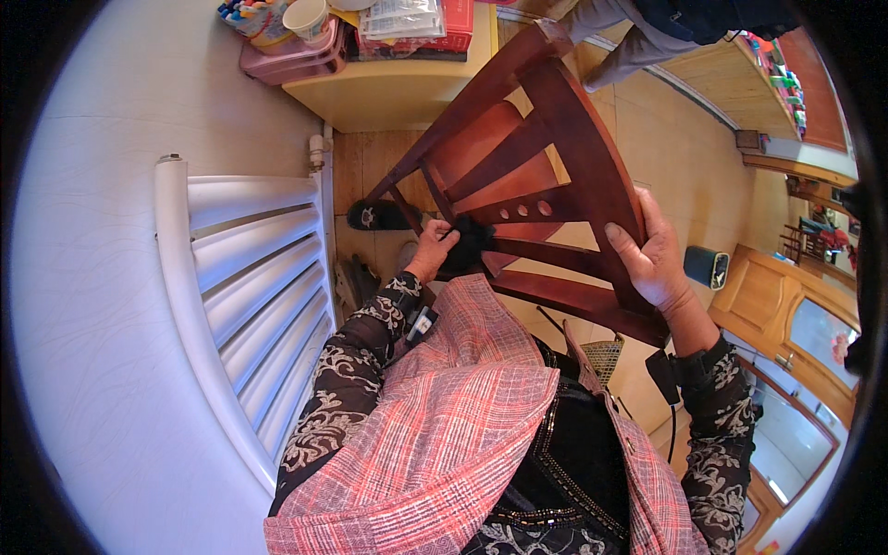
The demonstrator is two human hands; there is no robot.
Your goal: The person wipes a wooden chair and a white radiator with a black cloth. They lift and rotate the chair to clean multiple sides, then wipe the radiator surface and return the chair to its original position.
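Note:
A dark red-brown wooden chair (548, 159) is right in front of me, its slatted backrest towards me and tilted in the view. My right hand (655, 260) grips the chair's top rail, thumb on the near face and fingers around the far edge. My left hand (436, 251) pinches a bunched black cloth (468, 243) against the lower part of the backrest, near the seat. The cloth hides the wood behind it. One middle slat has three round holes.
At left a white radiator (257, 243) stands along the wall. A yellow-topped table (388, 87) holds a pink box (298, 59), a paper cup (306, 21) and pens. Another person's legs (617, 35) are beyond the chair. A dark bin-like box (706, 267) sits at right, near a wooden door (770, 291).

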